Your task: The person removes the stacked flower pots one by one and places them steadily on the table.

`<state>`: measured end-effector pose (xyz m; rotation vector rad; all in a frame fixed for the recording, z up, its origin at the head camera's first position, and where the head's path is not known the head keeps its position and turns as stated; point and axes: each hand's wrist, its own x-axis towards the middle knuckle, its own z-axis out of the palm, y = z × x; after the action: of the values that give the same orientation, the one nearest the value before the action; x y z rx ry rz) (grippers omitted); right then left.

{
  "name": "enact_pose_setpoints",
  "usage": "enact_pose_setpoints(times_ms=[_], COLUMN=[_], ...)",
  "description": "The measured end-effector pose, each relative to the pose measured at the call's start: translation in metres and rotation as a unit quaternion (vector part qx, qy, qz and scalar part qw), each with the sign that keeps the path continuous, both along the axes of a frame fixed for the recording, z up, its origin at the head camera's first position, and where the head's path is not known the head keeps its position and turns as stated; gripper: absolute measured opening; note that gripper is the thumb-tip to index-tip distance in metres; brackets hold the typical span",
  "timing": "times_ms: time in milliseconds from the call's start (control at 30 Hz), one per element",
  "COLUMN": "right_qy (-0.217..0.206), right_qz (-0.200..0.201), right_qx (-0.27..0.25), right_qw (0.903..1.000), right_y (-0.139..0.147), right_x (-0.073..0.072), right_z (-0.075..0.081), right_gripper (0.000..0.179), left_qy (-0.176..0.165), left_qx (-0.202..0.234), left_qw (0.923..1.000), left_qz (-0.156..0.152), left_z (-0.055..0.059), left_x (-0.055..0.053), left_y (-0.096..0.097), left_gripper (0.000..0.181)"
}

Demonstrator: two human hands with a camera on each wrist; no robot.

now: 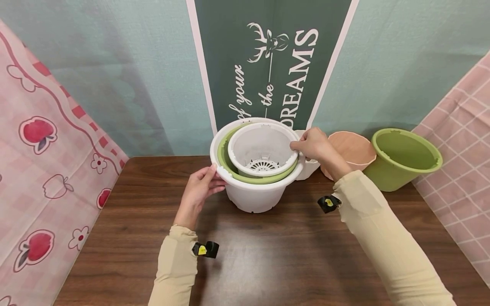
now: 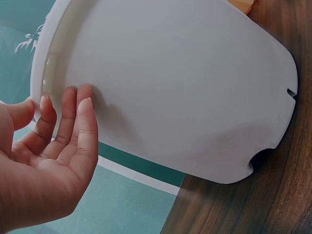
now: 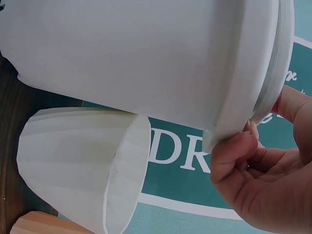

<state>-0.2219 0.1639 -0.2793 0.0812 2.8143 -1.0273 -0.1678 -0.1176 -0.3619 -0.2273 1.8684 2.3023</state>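
A large white flowerpot (image 1: 254, 199) stands upright on the wooden table. Nested in it are a green pot (image 1: 264, 180) and, innermost, a smaller white pot (image 1: 264, 140) with a slotted bottom. My left hand (image 1: 199, 187) holds the large pot's rim at the left, thumb on the rim edge; in the left wrist view its fingers (image 2: 87, 126) lie under the lip by the outer wall. At the right side, my right hand (image 1: 315, 146) pinches the small white pot's rim, its curled fingers close to the outer rim in the right wrist view.
Right of the nested pots, a white fluted pot (image 3: 73, 151) stands partly hidden behind my right hand. Beside it are a peach pot (image 1: 354, 146) and a larger green pot (image 1: 398, 176). Cloth-covered walls (image 1: 153, 85) border the table (image 1: 260, 259) at the back and sides.
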Motion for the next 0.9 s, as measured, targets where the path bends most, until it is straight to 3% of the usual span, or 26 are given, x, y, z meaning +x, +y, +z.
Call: enact_pose_setpoints(times_ms=[467, 900], right_qy=[-0.02, -0.01], right_qz=[-0.001, 0.008], right_qx=[-0.023, -0.04], right_qw=[0.9995, 0.9991], right_y=[0.002, 0.0009], right_x=[-0.0021, -0.0021], right_z=[0.0054, 0.0067], right_gripper=[0.025, 0.02], left_qy=[-0.001, -0.004], left_qx=[-0.006, -0.008], left_qw=[1.0, 1.0], left_qz=[0.0, 0.0], left_z=[0.0011, 0.0016], left_x=[-0.0001, 0.0001], left_y=[0.0008, 0.0011], left_gripper=[0.025, 0.025])
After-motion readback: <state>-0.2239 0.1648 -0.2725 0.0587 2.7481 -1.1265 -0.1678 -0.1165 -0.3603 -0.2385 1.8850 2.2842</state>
